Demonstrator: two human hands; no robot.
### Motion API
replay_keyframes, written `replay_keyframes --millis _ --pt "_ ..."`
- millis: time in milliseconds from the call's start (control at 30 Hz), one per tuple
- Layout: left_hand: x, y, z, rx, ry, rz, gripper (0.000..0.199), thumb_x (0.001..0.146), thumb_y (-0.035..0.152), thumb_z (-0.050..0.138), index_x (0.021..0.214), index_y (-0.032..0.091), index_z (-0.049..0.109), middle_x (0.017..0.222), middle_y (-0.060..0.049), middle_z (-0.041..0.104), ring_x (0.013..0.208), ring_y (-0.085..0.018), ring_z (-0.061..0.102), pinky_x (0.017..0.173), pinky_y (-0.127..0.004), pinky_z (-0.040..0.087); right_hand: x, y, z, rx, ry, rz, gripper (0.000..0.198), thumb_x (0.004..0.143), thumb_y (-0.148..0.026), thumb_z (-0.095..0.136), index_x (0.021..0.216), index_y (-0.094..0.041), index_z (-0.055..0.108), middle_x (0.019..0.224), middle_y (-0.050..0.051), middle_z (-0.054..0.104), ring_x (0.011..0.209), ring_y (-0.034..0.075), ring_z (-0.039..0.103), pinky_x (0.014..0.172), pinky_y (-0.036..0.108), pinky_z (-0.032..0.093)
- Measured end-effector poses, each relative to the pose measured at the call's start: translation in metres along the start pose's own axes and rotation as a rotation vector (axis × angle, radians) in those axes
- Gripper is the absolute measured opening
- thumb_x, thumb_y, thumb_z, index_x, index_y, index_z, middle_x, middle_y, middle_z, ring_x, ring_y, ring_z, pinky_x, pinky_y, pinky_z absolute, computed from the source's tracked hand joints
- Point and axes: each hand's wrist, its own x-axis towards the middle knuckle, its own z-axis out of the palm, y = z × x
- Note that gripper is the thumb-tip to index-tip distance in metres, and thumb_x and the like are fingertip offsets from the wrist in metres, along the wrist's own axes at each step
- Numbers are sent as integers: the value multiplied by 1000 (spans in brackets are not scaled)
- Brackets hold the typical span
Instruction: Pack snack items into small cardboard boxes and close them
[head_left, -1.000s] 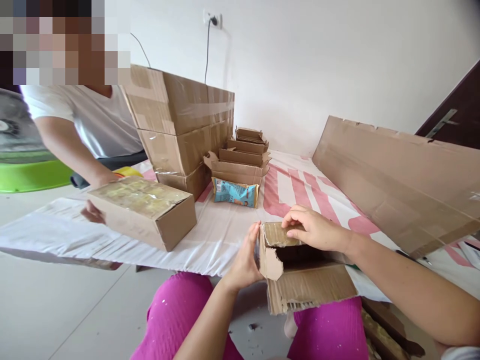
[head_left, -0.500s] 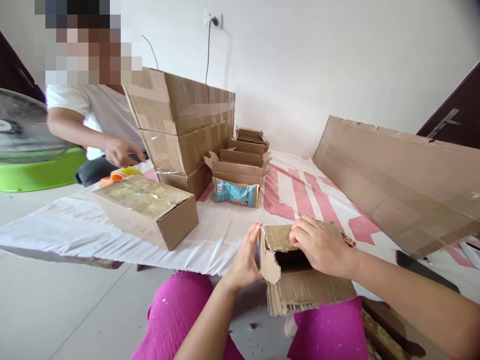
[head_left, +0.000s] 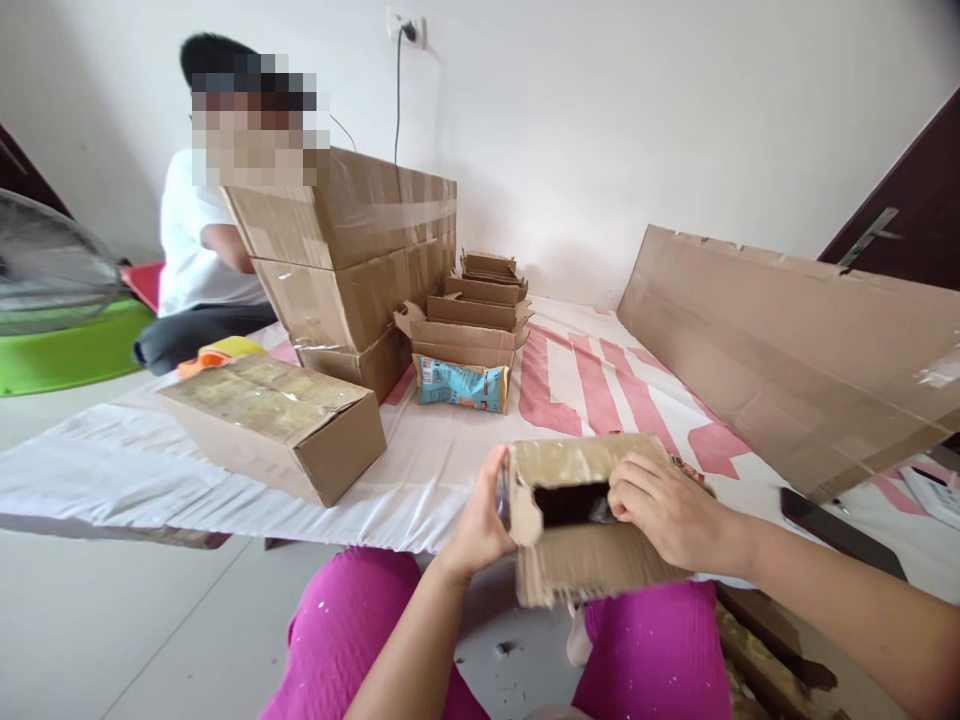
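At the near edge of the cloth-covered table, a torn brown cardboard box (head_left: 570, 565) is tilted above my knees, with a dark slot open toward me. My left hand (head_left: 480, 525) grips its left end, thumb up along the side. The curled fingers of my right hand (head_left: 664, 505) close on the box at the right part of the slot. Something shiny shows inside beside those fingertips; I cannot make out what it is. Beyond the box lies a blue snack packet (head_left: 461, 385), in front of a row of open cardboard trays (head_left: 469, 333).
A taped carton (head_left: 274, 415) sits left on the table, by an orange and yellow item (head_left: 221, 355). Behind rises a stack of cartons (head_left: 360, 230), with a person (head_left: 202, 235) beside it. To the right are a large cardboard panel (head_left: 780, 350) and a dark phone (head_left: 840, 535).
My right hand has shifted right along the slot, baring more of it, and the box has tipped slightly. The other person has turned away and withdrawn a hand from the table.
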Motion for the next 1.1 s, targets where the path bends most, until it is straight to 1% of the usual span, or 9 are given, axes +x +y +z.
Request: replay_keyframes --millis 133,267,333,467,533,633,767,900,1100 --pt "-2 -5 -6 -2 -1 -93 120 63 37 83 151 28 3 157 -17 16 144 -39 21 116 -60 20 -28 15 -5 38 55 132 20 89 -9 39 77 -22 49 82 5 56 80 20 50 73 37 45" --pt "-3 -3 -4 -3 -7 -92 120 62 36 84 151 29 3 158 -16 15 145 -39 20 117 -60 17 -54 27 -12 175 215 338 7 91 -20 45 86 -23 49 106 9 61 100 22 59 82 38 50" --pt "-2 -1 -2 -4 -4 -87 121 63 37 84 152 28 3 158 -17 15 145 -39 19 117 -60 17 -56 28 -14 261 278 391 10 89 -26 52 81 -23 46 110 9 64 104 23 61 84 38 51" --pt "-1 1 1 -1 -19 -91 122 62 39 84 152 26 2 157 -18 15 144 -39 19 117 -60 17 -39 24 -12 423 396 431 38 86 -31 58 61 -23 31 92 8 67 94 23 65 77 35 52" --pt "0 2 2 -2 -23 -102 123 62 40 84 152 26 1 157 -19 15 144 -40 20 117 -60 17 -24 22 -10 452 422 497 38 87 -30 57 61 -23 29 82 5 66 79 19 64 67 31 50" --pt "0 2 2 2 -21 -93 123 61 40 85 152 27 2 157 -18 15 144 -40 20 117 -61 16 -1 18 -7 460 367 552 20 86 -27 55 72 -24 41 72 -1 61 65 14 57 59 27 46" --pt "1 5 1 24 -20 -52 122 62 38 84 152 27 3 157 -18 17 144 -40 20 117 -61 18 26 16 -7 446 252 490 2 89 -24 49 88 -23 47 76 -1 61 65 13 55 61 27 46" --pt "2 6 0 35 -19 -12 120 63 39 84 152 27 4 156 -17 18 145 -39 20 117 -60 19 46 14 -8 408 169 407 17 88 -19 50 104 -23 51 94 2 64 71 12 58 69 29 48" --pt "2 5 0 47 -15 11 117 65 36 82 152 27 5 156 -17 18 145 -39 18 116 -61 20 61 10 -5 210 -13 464 24 74 -17 70 94 -22 57 98 2 61 85 16 59 75 30 47"
